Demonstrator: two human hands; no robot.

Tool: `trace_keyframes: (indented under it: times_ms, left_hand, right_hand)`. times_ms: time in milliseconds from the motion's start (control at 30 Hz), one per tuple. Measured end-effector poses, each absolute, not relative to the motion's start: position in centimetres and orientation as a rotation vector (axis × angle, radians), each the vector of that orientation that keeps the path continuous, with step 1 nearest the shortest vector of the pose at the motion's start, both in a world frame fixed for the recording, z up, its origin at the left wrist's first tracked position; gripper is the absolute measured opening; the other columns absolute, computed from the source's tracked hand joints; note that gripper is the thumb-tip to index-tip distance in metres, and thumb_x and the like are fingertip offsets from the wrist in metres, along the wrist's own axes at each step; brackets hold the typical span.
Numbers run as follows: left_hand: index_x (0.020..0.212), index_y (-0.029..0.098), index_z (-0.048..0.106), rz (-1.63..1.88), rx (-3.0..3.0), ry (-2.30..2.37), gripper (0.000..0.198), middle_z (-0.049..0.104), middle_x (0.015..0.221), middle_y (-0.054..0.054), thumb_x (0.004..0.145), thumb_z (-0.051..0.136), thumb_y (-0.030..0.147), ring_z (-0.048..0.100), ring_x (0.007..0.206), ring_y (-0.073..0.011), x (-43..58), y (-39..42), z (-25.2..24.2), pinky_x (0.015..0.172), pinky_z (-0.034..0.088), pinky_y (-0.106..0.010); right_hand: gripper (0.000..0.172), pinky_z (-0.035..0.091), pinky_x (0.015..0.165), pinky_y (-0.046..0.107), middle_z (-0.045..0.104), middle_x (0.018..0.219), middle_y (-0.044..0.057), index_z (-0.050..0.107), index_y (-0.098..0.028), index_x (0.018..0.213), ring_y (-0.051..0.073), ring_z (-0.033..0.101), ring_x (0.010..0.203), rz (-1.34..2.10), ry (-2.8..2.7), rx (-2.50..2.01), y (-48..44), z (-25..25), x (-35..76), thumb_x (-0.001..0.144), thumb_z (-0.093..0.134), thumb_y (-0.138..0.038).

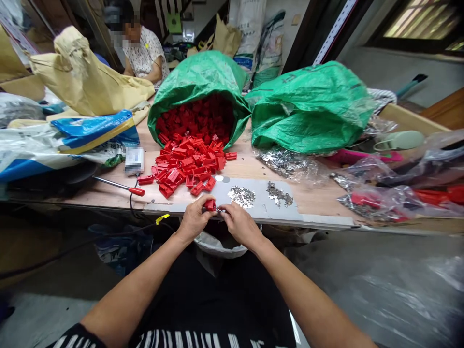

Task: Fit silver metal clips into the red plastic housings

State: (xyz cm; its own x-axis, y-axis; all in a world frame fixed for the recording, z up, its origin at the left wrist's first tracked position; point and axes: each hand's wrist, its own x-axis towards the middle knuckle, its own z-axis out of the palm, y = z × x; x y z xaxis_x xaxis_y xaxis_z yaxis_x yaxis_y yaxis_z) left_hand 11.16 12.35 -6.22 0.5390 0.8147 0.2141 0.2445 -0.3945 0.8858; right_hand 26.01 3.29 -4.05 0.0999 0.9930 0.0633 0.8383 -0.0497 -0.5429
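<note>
My left hand [194,218] is closed on a small red plastic piece [209,205] at the near edge of the table. My right hand [239,223] is pinched on a tiny silver metal part [221,210] that touches the red piece. Just beyond lie two small heaps of silver metal parts [241,195] on a grey sheet [261,210]. A pile of red plastic pieces [186,166] spills out of an open green sack [201,82] lying on its side.
A second green sack [311,106] lies to the right, with clear bags of metal parts [290,164] and red pieces [377,200]. A red-handled screwdriver [121,186] lies left. Another person [141,48] sits across the table behind brown paper sacks [83,77]. A white bag [217,244] hangs below the table edge.
</note>
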Motion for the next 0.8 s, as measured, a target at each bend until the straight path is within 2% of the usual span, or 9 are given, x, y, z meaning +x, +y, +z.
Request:
trace_keyframes:
  times_ms: [133, 233, 333, 400, 533, 800]
  left_hand:
    - [0.100, 0.020, 0.057, 0.969, 1.791, 0.864, 0.030, 0.063, 0.095, -0.002, 0.073, 0.068, 0.018, 0.059, 0.087, -0.0150, 10.2, 10.5, -4.5, 0.085, 0.046, -0.029]
    - [0.102, 0.021, 0.057, 1.011, 1.496, 0.814, 0.031, 0.062, 0.097, -0.001, 0.073, 0.069, 0.021, 0.059, 0.089, -0.0135, 9.8, 9.0, -3.1, 0.086, 0.045, -0.027]
    - [0.088, 0.018, 0.057, 0.895, 1.026, 0.677, 0.017, 0.063, 0.084, 0.000, 0.077, 0.067, 0.025, 0.061, 0.078, -0.0105, 9.5, 7.7, -1.9, 0.083, 0.046, -0.025]
    - [0.079, 0.016, 0.055, 0.795, 0.735, 0.563, 0.017, 0.065, 0.081, -0.001, 0.077, 0.068, 0.027, 0.064, 0.079, -0.0119, 9.2, 7.0, -1.3, 0.085, 0.048, -0.026]
    - [0.085, 0.013, 0.059, 0.696, 0.440, 0.502, 0.012, 0.069, 0.087, -0.006, 0.080, 0.064, 0.023, 0.068, 0.082, -0.0164, 8.5, 5.9, -0.8, 0.087, 0.051, -0.030]
    - [0.090, 0.010, 0.062, 0.660, 0.280, 0.495, 0.014, 0.070, 0.088, -0.008, 0.089, 0.051, 0.018, 0.069, 0.080, -0.0163, 8.4, 4.8, -0.4, 0.084, 0.055, -0.030]
  right_hand:
    - [0.020, 0.042, 0.084, 0.030, 0.057, 0.103, 0.007, 0.051, -0.019, 0.109, 0.017, 0.054, 0.096, 0.529, -1.680, -1.678, 1.1, -3.8, 26.1, 0.094, 0.039, -0.022]
    - [0.019, 0.042, 0.076, 0.028, 0.060, 0.087, 0.003, 0.045, -0.018, 0.111, 0.014, 0.055, 0.080, 0.723, -1.597, -1.582, -0.3, -2.7, 25.6, 0.095, 0.036, -0.023]
    - [0.031, 0.041, 0.070, 0.026, 0.055, 0.069, -0.003, 0.038, -0.019, 0.127, 0.012, 0.051, 0.066, 0.845, -1.598, -1.512, -1.1, -1.3, 24.7, 0.096, 0.036, -0.027]
    - [0.040, 0.040, 0.067, 0.025, 0.053, 0.065, -0.004, 0.034, -0.020, 0.135, 0.011, 0.049, 0.061, 0.859, -1.613, -1.493, -1.5, -0.6, 24.0, 0.097, 0.037, -0.030]
    - [0.041, 0.041, 0.063, 0.023, 0.053, 0.064, -0.004, 0.039, -0.021, 0.135, 0.011, 0.050, 0.059, 0.839, -1.600, -1.463, -2.0, 0.0, 23.2, 0.097, 0.040, -0.035]
    - [0.032, 0.040, 0.060, 0.021, 0.053, 0.065, -0.004, 0.047, -0.019, 0.123, 0.010, 0.050, 0.058, 0.813, -1.601, -1.442, -2.3, 0.6, 23.0, 0.096, 0.042, -0.035]
